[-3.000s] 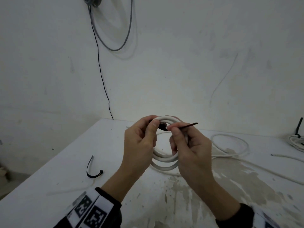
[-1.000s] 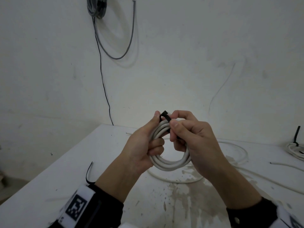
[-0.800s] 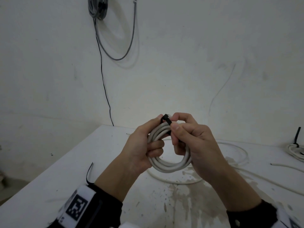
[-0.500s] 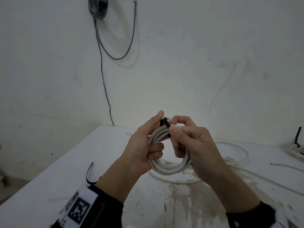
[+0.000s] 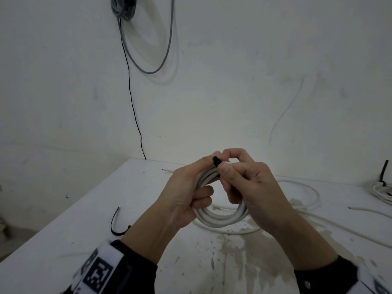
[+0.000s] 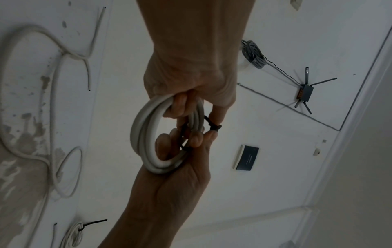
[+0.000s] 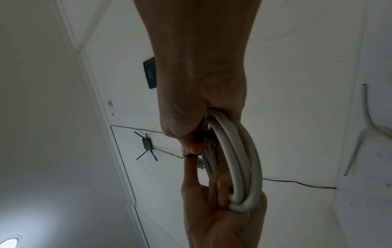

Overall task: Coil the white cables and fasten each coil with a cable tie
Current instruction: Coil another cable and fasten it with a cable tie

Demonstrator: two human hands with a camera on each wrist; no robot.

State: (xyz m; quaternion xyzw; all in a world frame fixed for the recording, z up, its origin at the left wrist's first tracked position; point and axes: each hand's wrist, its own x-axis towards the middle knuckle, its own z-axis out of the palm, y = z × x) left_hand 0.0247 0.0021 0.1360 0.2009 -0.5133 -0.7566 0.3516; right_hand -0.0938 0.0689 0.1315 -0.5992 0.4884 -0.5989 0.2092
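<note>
Both hands held the white coil (image 5: 220, 215) upright in the air above the middle of the surface (image 5: 70, 234). The left hand (image 5: 182, 200) curled its lower fingers through the ring and braced the black cable tie (image 5: 216, 160) at the coil's top with its forefinger. The right hand (image 5: 250, 185) pinched the tie from the other side, its fingers hooked round the cable. The tie's head sat between the two thumbs, nearer the right, so tightening probably fell to that hand. A spare tie (image 5: 116, 225) lay near the surface's left edge.
</note>
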